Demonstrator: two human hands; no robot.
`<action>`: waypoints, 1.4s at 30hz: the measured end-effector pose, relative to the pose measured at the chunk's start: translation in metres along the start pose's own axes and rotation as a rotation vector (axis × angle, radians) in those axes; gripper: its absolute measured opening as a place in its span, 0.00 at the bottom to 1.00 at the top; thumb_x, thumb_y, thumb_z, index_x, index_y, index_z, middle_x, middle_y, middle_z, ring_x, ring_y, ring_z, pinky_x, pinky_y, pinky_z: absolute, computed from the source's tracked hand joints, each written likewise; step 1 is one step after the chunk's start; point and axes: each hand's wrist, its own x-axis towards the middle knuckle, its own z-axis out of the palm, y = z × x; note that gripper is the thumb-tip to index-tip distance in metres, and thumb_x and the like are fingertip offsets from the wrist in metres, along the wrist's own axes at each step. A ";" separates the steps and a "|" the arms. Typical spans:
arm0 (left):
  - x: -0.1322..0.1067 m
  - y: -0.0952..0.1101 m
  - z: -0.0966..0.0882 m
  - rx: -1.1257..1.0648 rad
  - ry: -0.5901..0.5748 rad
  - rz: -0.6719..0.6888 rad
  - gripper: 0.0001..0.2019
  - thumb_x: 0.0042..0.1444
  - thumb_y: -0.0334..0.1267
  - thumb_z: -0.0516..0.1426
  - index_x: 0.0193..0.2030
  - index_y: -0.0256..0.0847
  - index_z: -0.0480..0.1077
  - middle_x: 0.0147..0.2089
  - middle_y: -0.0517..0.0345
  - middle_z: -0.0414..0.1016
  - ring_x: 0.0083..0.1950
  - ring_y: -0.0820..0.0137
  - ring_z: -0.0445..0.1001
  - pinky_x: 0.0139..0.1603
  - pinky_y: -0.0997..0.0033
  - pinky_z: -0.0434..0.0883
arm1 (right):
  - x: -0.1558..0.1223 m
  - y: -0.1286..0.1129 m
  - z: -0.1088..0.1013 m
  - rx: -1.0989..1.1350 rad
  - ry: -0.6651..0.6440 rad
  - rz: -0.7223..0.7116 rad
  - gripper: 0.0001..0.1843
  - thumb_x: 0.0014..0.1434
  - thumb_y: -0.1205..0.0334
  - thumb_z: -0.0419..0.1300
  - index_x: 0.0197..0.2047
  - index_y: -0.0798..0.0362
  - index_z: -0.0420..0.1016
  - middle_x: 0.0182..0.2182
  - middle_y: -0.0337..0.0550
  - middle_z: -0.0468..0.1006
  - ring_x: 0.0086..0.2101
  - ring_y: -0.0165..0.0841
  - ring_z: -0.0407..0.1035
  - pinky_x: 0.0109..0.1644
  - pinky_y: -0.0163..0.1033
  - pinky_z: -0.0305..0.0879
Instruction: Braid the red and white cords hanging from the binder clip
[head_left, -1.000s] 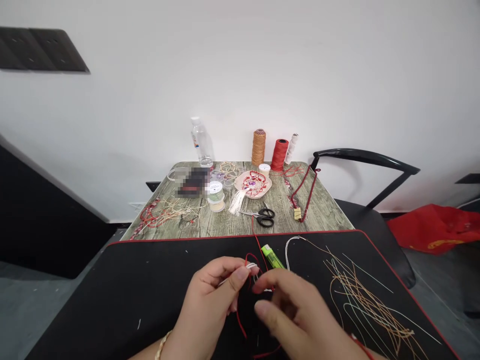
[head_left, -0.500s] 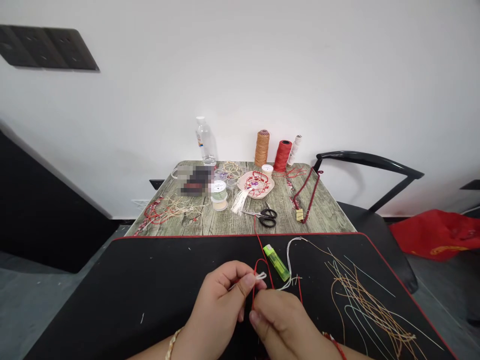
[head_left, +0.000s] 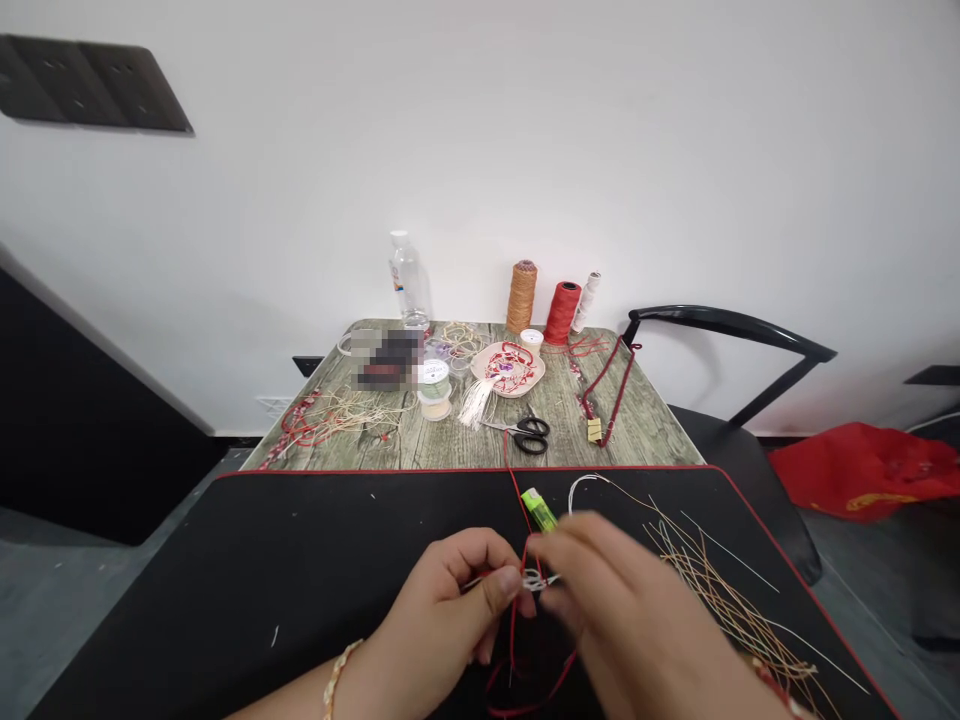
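I see wood-grain table [head_left: 435,452], red-rimmed black mat [head_left: 187,590] on its near side. Brown and pale strands [head_left: 750,610] lie by mat's right edge. Over mat, hands nearly meet: left hand [head_left: 454,605] pinches with thumb and forefinger; right hand [head_left: 634,610] shows blurred on my feed, cannot tell whether it grips. Scissors [head_left: 517,432] lie near middle of table's near edge. Lighter [head_left: 538,509] sits just inside mat's far edge. White cord [head_left: 532,581], in left pinch, loops between hands; red cord [head_left: 513,638] crosses it there.
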 end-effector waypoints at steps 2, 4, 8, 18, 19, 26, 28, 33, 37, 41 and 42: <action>-0.002 0.000 0.001 0.004 -0.046 -0.006 0.15 0.54 0.49 0.60 0.29 0.37 0.68 0.28 0.58 0.75 0.17 0.83 0.58 0.17 0.81 0.54 | 0.006 0.005 -0.016 0.021 -0.003 -0.012 0.24 0.61 0.77 0.49 0.59 0.53 0.63 0.54 0.53 0.70 0.49 0.36 0.69 0.49 0.39 0.68; -0.004 0.000 0.003 0.000 -0.072 -0.018 0.15 0.54 0.49 0.59 0.29 0.38 0.67 0.28 0.57 0.77 0.16 0.83 0.58 0.17 0.81 0.53 | 0.010 0.010 -0.022 0.062 -0.128 -0.062 0.19 0.62 0.76 0.48 0.54 0.53 0.67 0.47 0.48 0.74 0.43 0.33 0.70 0.45 0.36 0.68; -0.006 0.000 0.006 0.008 -0.102 -0.065 0.13 0.53 0.46 0.60 0.28 0.39 0.66 0.28 0.58 0.76 0.17 0.83 0.58 0.18 0.81 0.55 | 0.014 0.013 -0.020 0.027 -0.231 -0.210 0.13 0.64 0.74 0.48 0.34 0.53 0.70 0.28 0.39 0.70 0.27 0.30 0.60 0.31 0.35 0.60; -0.011 -0.001 0.008 0.194 -0.107 -0.105 0.09 0.52 0.42 0.58 0.28 0.38 0.70 0.26 0.62 0.68 0.17 0.82 0.57 0.17 0.80 0.57 | 0.013 0.024 -0.003 -0.071 -0.110 -0.409 0.12 0.59 0.76 0.49 0.35 0.54 0.70 0.27 0.40 0.67 0.27 0.33 0.55 0.32 0.38 0.54; -0.010 -0.001 0.008 0.196 -0.094 -0.097 0.10 0.52 0.43 0.58 0.28 0.38 0.70 0.26 0.62 0.69 0.17 0.82 0.58 0.17 0.80 0.56 | 0.013 0.026 -0.001 -0.070 -0.118 -0.384 0.12 0.59 0.76 0.49 0.33 0.54 0.70 0.26 0.39 0.67 0.27 0.32 0.55 0.32 0.38 0.54; -0.005 0.002 0.007 0.056 -0.108 -0.106 0.08 0.51 0.41 0.60 0.32 0.39 0.69 0.33 0.57 0.77 0.16 0.83 0.61 0.16 0.82 0.56 | 0.013 0.027 -0.002 -0.061 -0.092 -0.315 0.11 0.60 0.76 0.49 0.32 0.53 0.68 0.26 0.38 0.65 0.26 0.31 0.53 0.32 0.36 0.53; -0.005 0.003 0.007 0.047 -0.118 -0.132 0.10 0.48 0.41 0.63 0.32 0.39 0.69 0.34 0.57 0.77 0.18 0.83 0.61 0.16 0.83 0.59 | 0.012 0.027 -0.003 -0.062 -0.084 -0.315 0.12 0.60 0.77 0.49 0.32 0.53 0.68 0.26 0.38 0.64 0.26 0.31 0.52 0.32 0.36 0.53; -0.008 0.002 0.008 0.042 -0.106 -0.150 0.14 0.46 0.45 0.65 0.32 0.39 0.68 0.30 0.59 0.75 0.19 0.82 0.59 0.16 0.82 0.60 | 0.012 0.027 -0.002 -0.085 -0.075 -0.308 0.12 0.59 0.77 0.48 0.33 0.53 0.69 0.26 0.38 0.65 0.26 0.32 0.52 0.31 0.37 0.53; -0.007 -0.002 0.008 0.106 -0.028 -0.136 0.10 0.50 0.44 0.62 0.30 0.39 0.70 0.26 0.61 0.74 0.16 0.83 0.57 0.15 0.82 0.56 | 0.013 0.025 -0.002 -0.113 -0.085 -0.305 0.11 0.59 0.76 0.49 0.33 0.53 0.69 0.27 0.39 0.66 0.26 0.32 0.54 0.30 0.37 0.52; -0.004 -0.004 0.008 0.097 0.004 -0.133 0.06 0.47 0.38 0.61 0.26 0.39 0.69 0.24 0.62 0.74 0.16 0.81 0.58 0.16 0.81 0.57 | 0.013 0.023 0.001 -0.153 -0.100 -0.347 0.10 0.58 0.75 0.50 0.34 0.53 0.69 0.27 0.39 0.67 0.26 0.32 0.55 0.30 0.38 0.53; -0.004 -0.004 0.008 0.100 0.011 -0.131 0.05 0.46 0.37 0.61 0.24 0.39 0.69 0.23 0.62 0.73 0.16 0.81 0.58 0.16 0.81 0.57 | 0.013 0.024 0.002 -0.163 -0.102 -0.370 0.10 0.58 0.75 0.50 0.34 0.53 0.68 0.28 0.39 0.68 0.26 0.32 0.55 0.30 0.39 0.53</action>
